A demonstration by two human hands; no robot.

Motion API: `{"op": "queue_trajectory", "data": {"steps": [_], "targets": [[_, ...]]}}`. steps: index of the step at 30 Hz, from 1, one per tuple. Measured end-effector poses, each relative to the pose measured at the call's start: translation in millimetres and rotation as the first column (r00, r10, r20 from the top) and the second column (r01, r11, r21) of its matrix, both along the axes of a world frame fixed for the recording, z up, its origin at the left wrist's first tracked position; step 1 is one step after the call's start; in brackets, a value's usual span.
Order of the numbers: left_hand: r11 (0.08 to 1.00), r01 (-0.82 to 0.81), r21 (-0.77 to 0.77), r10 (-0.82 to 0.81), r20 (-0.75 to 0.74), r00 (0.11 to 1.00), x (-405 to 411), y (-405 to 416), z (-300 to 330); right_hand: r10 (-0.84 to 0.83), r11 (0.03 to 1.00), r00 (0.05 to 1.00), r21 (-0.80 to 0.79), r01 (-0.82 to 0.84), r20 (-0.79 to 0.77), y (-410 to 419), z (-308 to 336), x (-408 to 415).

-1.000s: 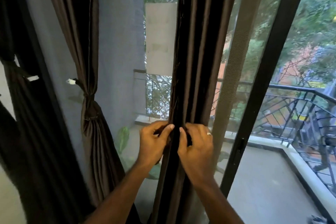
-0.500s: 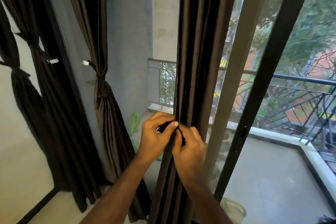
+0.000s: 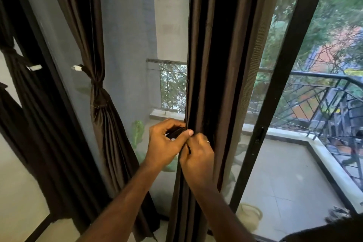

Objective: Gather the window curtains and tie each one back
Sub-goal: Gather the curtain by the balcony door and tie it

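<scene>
1. Left hand [image 3: 167, 143] found at the near edge of the gathered curtain [image 3: 216, 84], fingers curled, thumb tip pressed forward over a dark strip of fabric, taken to be the tie-back [image 3: 175, 133]. Grip judged a pinch; the strip's far end not traceable.
2. Right hand [image 3: 197, 160] found just beside and slightly below, touching the left at the thumbs, fingers curled into the curtain's front folds. Ring noted on one finger. Whether holding the strip or only the cloth: cannot tell.
3. Compared with a second ago: hands drawn closer together, from side by side to overlapping at the thumbs. Read as the strip being brought round or fastened; tie not yet closed.
4. Gathered curtain positioned centre frame, between the screened pane [image 3: 125, 45] and the dark door frame [image 3: 275, 104]. Long axis near vertical, hanging top to bottom, folds bunched into one narrow column, foot leaning slightly left.
5. Further left, second curtain [image 3: 102, 124] noted already cinched at mid-height by a knot, flaring below it. Third curtain [image 3: 19, 76] at far left likewise tied.
6. Beyond the glass: balcony floor [image 3: 284, 173] and railing [image 3: 324, 88], trees behind.
7. Judged: two of three visible curtains done; this one outstanding.
</scene>
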State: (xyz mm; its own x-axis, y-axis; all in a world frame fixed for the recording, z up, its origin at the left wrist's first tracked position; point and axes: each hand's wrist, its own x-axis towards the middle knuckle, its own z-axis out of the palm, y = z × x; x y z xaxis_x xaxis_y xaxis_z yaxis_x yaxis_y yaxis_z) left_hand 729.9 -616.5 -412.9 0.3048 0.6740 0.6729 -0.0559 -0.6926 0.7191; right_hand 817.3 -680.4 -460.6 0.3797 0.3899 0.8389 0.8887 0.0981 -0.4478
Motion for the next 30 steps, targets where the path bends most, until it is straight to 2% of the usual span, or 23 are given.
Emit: {"op": "queue_trajectory", "data": {"steps": [5, 7, 9, 14, 16, 19, 22, 26, 30], "targets": [[0.996, -0.072, 0.059, 0.072, -0.011, 0.997, -11, 14, 3, 0.043, 0.999, 0.999, 0.010, -0.043, -0.033, 12, 0, -20], [0.996, -0.065, 0.058, 0.066, -0.014, 0.998, -17, 22, 4, 0.076, 0.995, 0.991, 0.077, -0.067, -0.113, 5, 4, -20], [0.995, -0.077, 0.060, 0.078, -0.015, 0.997, -22, 28, 5, 0.038, 0.989, 0.976, 0.146, -0.007, -0.216, -2, 11, -19], [0.995, -0.070, 0.070, 0.071, -0.011, 0.997, -27, 33, 4, -0.032, 0.989, 0.900, 0.117, 0.091, -0.434, 12, 16, -7], [0.994, -0.066, 0.089, 0.068, -0.021, 0.997, -27, 34, 4, -0.022, 0.986, 0.916, 0.140, 0.085, -0.400, 15, 12, -10], [0.996, -0.068, 0.064, 0.069, -0.016, 0.998, -30, 37, 3, -0.005, 0.993, 0.983, 0.112, 0.026, -0.185, 9, 2, -18], [0.997, -0.059, 0.046, 0.059, 0.001, 0.998, -30, 37, 2, -0.039, 0.993, 0.957, 0.099, 0.071, -0.287, 7, -1, -19], [0.999, 0.007, 0.040, -0.007, -0.005, 1.000, -26, 32, 3, -0.014, 0.997, 0.983, 0.068, 0.027, -0.185, 13, -3, -31], [0.997, 0.075, -0.003, -0.075, -0.002, 0.997, -25, 29, 1, -0.001, 0.997, 0.974, 0.069, 0.017, -0.226, 16, -3, -34]]}}
